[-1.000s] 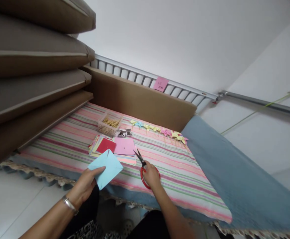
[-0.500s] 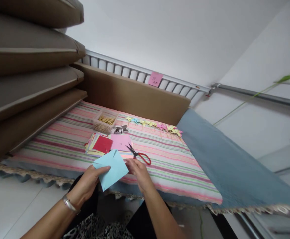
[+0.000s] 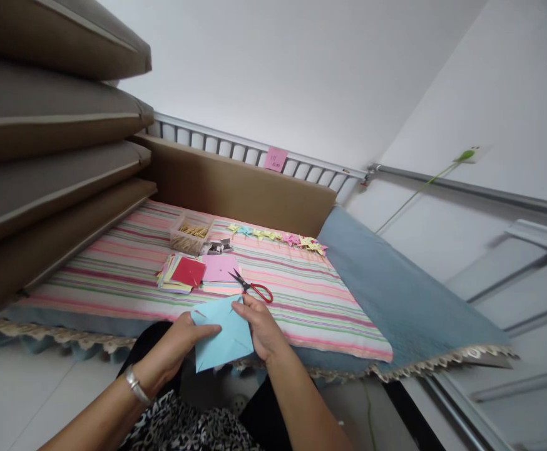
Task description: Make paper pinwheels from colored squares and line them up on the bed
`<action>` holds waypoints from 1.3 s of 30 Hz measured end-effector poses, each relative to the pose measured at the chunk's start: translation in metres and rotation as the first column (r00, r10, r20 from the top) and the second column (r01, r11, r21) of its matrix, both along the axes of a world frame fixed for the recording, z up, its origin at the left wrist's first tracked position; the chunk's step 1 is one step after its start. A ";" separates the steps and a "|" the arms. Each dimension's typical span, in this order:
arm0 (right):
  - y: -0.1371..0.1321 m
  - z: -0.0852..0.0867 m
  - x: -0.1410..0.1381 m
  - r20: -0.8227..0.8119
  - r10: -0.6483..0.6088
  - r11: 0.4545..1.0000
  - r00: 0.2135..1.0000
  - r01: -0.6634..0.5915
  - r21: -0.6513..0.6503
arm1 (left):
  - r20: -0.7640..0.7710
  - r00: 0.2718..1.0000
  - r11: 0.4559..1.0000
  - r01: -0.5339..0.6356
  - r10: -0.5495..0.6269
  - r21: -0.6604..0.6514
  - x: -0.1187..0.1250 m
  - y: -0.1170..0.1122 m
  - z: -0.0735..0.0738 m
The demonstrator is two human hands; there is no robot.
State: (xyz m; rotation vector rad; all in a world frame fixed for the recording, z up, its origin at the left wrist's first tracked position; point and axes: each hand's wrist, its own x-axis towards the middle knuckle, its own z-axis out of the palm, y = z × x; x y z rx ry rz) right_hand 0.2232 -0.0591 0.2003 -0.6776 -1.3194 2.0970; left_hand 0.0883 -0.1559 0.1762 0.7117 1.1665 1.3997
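Both my hands hold a light blue paper square [image 3: 221, 335] with cut corners, just in front of the bed's near edge. My left hand [image 3: 179, 341] pinches its left side, thumb on top. My right hand [image 3: 261, 326] grips its right edge with fingers closed. Red-handled scissors [image 3: 253, 288] lie on the striped cloth [image 3: 114, 263] just beyond my right hand. Past them is a stack of coloured paper squares [image 3: 193, 274], red and pink on top.
A clear box of wooden sticks [image 3: 189, 233] and small metal clips [image 3: 218, 246] sit behind the papers. A row of small paper pinwheels [image 3: 278, 237] lines the cardboard panel [image 3: 236, 188]. Brown cushions [image 3: 43, 138] are stacked left. A blue quilt [image 3: 395, 294] covers the right.
My right hand set the scissors down on the striped cloth and came over to grip the blue paper. The paper moved down toward me, now held in both hands.
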 end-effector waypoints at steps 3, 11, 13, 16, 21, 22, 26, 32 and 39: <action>-0.007 0.006 0.005 0.042 -0.021 0.998 0.999 0.019 0.059 | -0.046 0.999 1.000 0.004 -0.004 0.006 0.005 -0.003 0.009; 0.002 0.020 0.024 0.110 -0.390 0.865 0.914 0.322 0.386 | -0.390 0.921 1.000 -0.018 0.022 0.014 0.003 0.002 0.013; -0.003 0.028 0.029 0.088 -0.479 0.760 0.873 0.363 0.538 | -0.571 0.818 0.996 -0.042 0.077 0.073 -0.001 0.004 0.011; -0.019 0.040 0.034 0.120 -0.482 0.577 0.868 0.211 0.789 | -0.745 0.653 0.989 -0.035 0.133 0.145 -0.003 0.004 0.010; -0.035 0.052 0.039 0.201 -0.492 0.328 0.847 -0.033 0.944 | -0.762 0.646 0.993 0.067 0.033 0.100 0.002 0.003 0.016; -0.034 0.054 0.040 0.221 -0.487 0.323 0.845 -0.061 0.945 | -0.731 0.682 0.993 0.096 -0.017 0.066 0.004 0.002 0.018; -0.030 0.052 0.040 0.408 -0.294 0.582 0.864 -0.177 0.793 | -0.502 0.836 0.972 0.226 -0.223 -0.055 0.011 -0.003 0.029; -0.021 0.037 0.037 0.444 -0.117 0.829 0.888 -0.159 0.536 | -0.200 0.925 0.947 0.316 -0.322 -0.061 0.007 -0.013 0.044; -0.012 0.023 0.039 0.336 -0.149 0.876 0.930 -0.033 0.481 | -0.141 0.953 0.963 0.271 -0.270 -0.011 -0.002 -0.016 0.040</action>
